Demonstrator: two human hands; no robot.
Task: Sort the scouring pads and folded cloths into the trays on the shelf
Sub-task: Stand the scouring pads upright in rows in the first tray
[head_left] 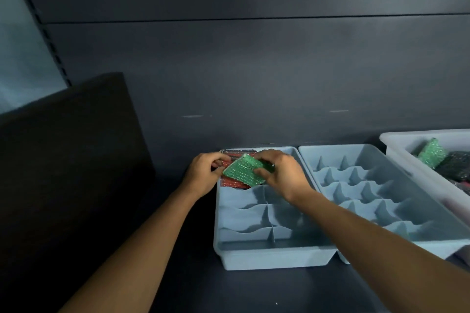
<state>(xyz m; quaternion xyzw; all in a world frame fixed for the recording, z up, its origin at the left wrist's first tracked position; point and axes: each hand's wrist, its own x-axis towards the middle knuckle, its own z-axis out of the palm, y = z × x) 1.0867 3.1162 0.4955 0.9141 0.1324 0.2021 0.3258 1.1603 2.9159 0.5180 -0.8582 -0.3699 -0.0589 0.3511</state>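
Note:
A green glittery scouring pad (243, 170) hangs tilted over the far left corner of the left blue divided tray (267, 260). My right hand (281, 173) grips the pad's right edge, and my left hand (204, 173) pinches its left corner. Red scouring pads (232, 182) lie in the tray's far compartment beneath the green one. A second blue divided tray (396, 201) stands just to the right with nothing in its cells.
A white bin (396, 145) at the far right holds another green pad (432, 151) and dark pads (455, 162). A dark panel (68, 147) rises on the left. The dark shelf back wall stands right behind the trays.

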